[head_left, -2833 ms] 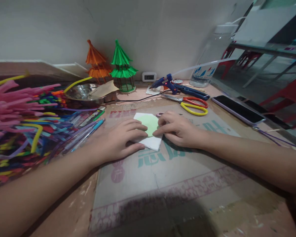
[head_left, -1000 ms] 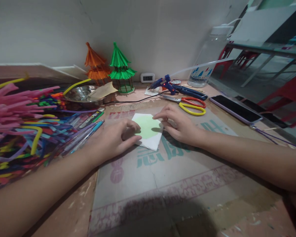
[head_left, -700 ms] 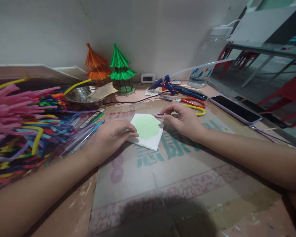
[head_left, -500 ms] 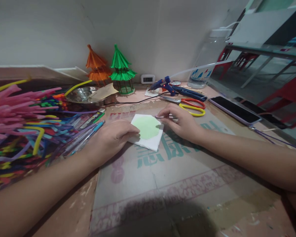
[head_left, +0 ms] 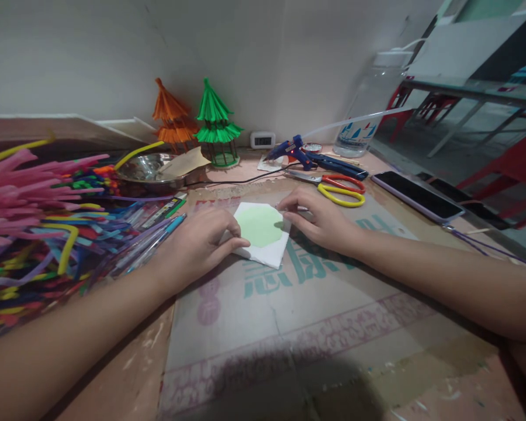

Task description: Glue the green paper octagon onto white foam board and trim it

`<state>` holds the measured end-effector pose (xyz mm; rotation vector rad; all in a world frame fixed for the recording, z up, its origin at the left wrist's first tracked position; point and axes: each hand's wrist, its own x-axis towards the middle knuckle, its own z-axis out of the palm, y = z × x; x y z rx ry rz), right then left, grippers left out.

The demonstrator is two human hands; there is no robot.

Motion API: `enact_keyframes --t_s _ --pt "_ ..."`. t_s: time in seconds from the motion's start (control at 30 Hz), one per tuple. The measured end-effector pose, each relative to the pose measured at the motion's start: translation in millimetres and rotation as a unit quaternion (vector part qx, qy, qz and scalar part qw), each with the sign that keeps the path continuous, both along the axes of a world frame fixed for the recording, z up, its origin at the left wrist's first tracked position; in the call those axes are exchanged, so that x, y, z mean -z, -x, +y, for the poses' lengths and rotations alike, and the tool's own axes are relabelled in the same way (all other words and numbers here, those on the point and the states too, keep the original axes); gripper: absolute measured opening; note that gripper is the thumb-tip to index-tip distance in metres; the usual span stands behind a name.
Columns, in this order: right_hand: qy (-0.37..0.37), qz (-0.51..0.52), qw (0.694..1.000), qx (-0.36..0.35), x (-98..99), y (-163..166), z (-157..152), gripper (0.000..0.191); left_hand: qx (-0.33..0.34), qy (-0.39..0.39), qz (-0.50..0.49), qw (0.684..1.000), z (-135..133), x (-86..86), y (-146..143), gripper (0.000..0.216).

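A white square piece (head_left: 265,252) with a pale green hexagon (head_left: 259,225) on top lies on a printed cardboard sheet (head_left: 298,304). My left hand (head_left: 201,242) rests on the piece's left edge with its fingers curled down onto it. My right hand (head_left: 322,221) is at the hexagon's right edge, thumb and fingers pinched together; what they pinch is hidden.
A heap of coloured pipe cleaners (head_left: 30,222) and pens (head_left: 158,234) fills the left. Behind are a metal bowl (head_left: 146,166), orange (head_left: 170,117) and green (head_left: 214,120) pagoda models, a blue glue gun (head_left: 296,151), scissors (head_left: 339,188), a phone (head_left: 416,195) and a water jug (head_left: 368,111).
My right hand lifted off the green hexagon, drew back to its right edge and closed into a pinch. My left hand slid to the piece's left edge and curled.
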<state>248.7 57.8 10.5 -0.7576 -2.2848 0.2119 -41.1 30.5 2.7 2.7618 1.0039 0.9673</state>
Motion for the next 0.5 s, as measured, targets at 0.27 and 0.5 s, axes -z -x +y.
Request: enact_keyframes --t_s 0.27,0.5 --pt "0.003 0.009 1.000 0.003 -0.9 0.6 -1.8 0.012 -0.044 0.284 -0.197 0.937 -26.6 -15.9 -24.1 0.018" --pt "-0.019 0.012 0.998 -0.054 -20.8 4.1 -28.2 0.014 0.033 0.529 -0.332 0.780 -45.1 -22.3 -39.0 0.038"
